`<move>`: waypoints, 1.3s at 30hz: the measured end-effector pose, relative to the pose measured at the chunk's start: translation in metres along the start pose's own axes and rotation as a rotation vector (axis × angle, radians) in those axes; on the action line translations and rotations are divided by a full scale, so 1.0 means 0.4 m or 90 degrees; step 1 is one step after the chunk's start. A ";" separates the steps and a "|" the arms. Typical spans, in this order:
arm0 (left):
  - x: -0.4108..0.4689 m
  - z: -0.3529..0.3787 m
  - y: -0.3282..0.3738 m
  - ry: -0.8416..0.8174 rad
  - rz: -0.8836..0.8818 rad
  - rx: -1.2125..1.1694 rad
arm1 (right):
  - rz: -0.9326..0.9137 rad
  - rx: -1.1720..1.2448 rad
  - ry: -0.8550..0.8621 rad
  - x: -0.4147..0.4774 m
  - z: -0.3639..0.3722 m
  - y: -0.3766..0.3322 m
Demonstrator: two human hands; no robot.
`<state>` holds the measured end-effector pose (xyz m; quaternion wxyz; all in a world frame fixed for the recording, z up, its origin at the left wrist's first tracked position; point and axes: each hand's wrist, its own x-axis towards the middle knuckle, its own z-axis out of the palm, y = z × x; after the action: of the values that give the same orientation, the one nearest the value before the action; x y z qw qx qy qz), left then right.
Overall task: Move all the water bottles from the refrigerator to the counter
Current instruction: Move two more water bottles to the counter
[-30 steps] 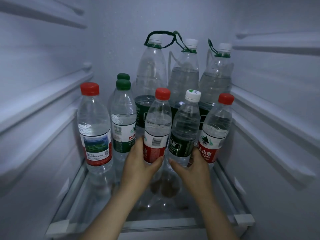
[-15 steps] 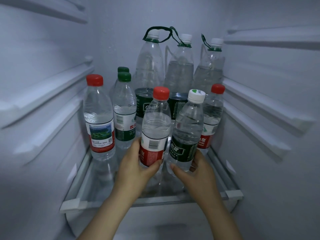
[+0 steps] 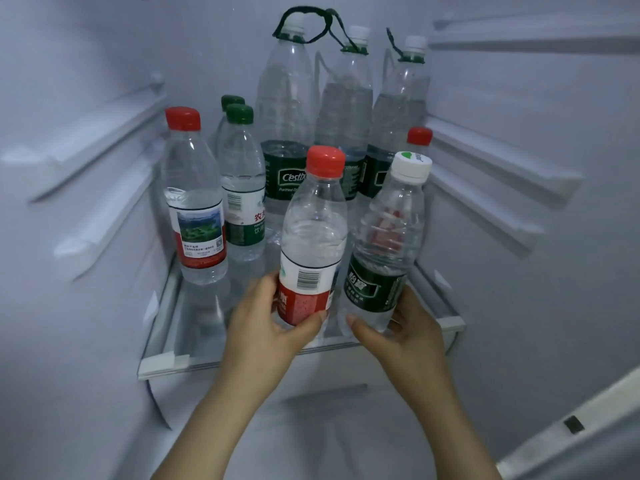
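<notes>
Inside, 7 bottles (image 3: 196, 216) crowd a glass shelf (image 3: 194, 320).

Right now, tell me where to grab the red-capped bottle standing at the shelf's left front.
Wrap the labelled lower body of the red-capped bottle, coming straight in from the open front. It stands upright with the green-capped bottle close on its right and the fridge wall on its left, so the front is freest.

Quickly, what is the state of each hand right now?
Left hand: holding the front red-cap bottle.
Right hand: holding the white-cap bottle.
</notes>
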<state>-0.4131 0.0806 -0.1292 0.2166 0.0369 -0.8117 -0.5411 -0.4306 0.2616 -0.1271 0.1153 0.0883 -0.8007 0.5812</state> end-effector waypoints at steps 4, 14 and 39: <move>-0.039 -0.016 0.004 -0.030 -0.005 -0.067 | -0.001 0.009 0.033 -0.057 -0.001 -0.016; -0.159 -0.047 0.097 -0.017 0.004 -0.176 | -0.016 0.053 0.088 -0.188 -0.076 -0.075; -0.468 -0.021 0.520 -0.167 0.217 -0.337 | -0.174 0.056 0.216 -0.525 -0.454 -0.372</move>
<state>-0.2043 0.2141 0.0012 0.2000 -0.2266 -0.6585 -0.6893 -0.1735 0.3897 0.0021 0.3222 0.1022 -0.7241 0.6012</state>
